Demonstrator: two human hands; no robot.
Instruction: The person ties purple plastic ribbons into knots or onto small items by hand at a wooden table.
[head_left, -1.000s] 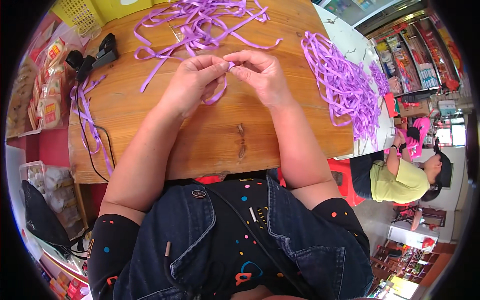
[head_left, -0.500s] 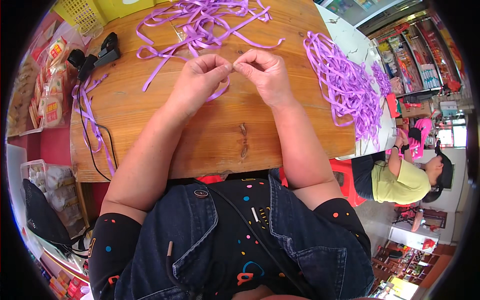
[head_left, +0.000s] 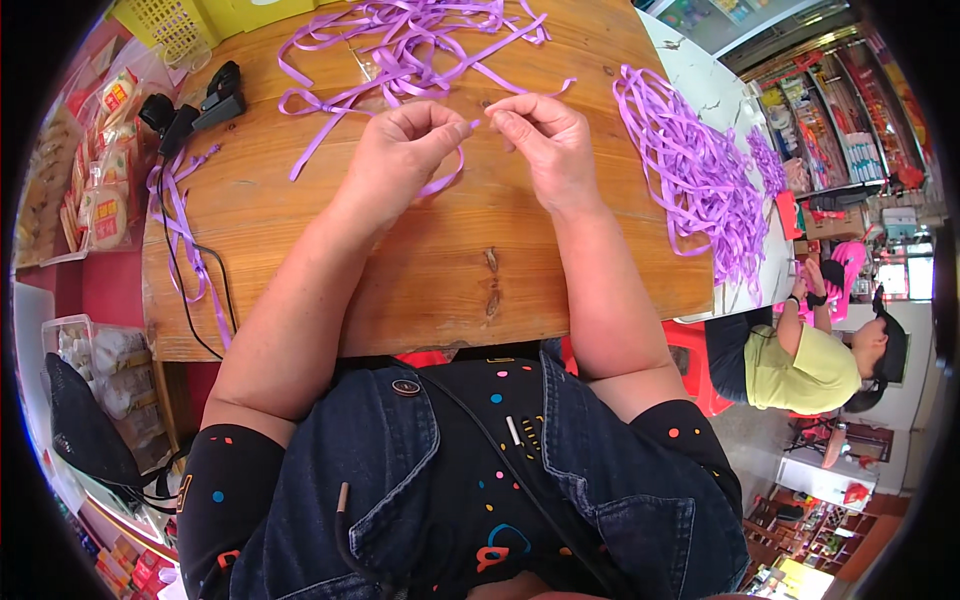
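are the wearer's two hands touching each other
No, a strip of wooden tabletop shows between the fingertips of the left hand and those of the right hand.

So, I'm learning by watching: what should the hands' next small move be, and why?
Perhaps bring the right hand to the purple ribbon: the left hand pinches it, a short end pokes out rightward, and a gap separates the hands.

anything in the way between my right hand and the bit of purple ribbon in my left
Nothing visible is. The left hand pinches the purple ribbon, its tip poking out toward the right hand; between that tip and the right hand's fingertips there is just a small gap above the wooden table.
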